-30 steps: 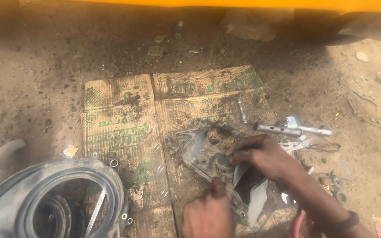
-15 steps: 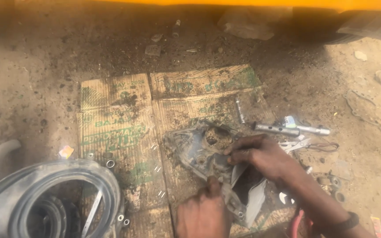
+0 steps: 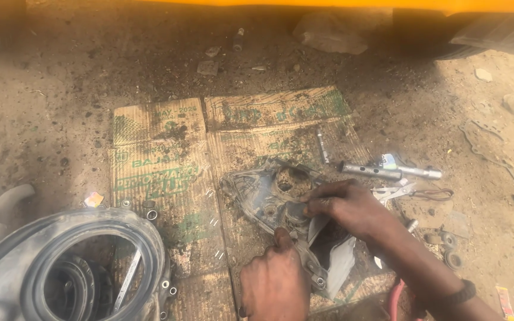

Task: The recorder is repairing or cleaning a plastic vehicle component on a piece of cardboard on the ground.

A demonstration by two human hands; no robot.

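left hand (image 3: 275, 285) pressing a thumb on the dirty metal cover (image 3: 275, 202), fingers curled. right hand (image 3: 346, 208) pinching a folded grey sheet (image 3: 331, 252) against that cover. all lying on flat cardboard (image 3: 168, 172) on the dirt. farther off, two metal tube wrenches (image 3: 388, 172).

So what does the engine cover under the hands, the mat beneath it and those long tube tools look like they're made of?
The engine cover looks like cast metal, probably aluminium: dull grey, ribbed, caked in grime. The mat is flattened corrugated cardboard, brown with green print, oil-stained. The tube tools look like bright plated steel, shiny and silver. The sheet beside the right hand could be paper or gasket; the left hand steadies the cover.
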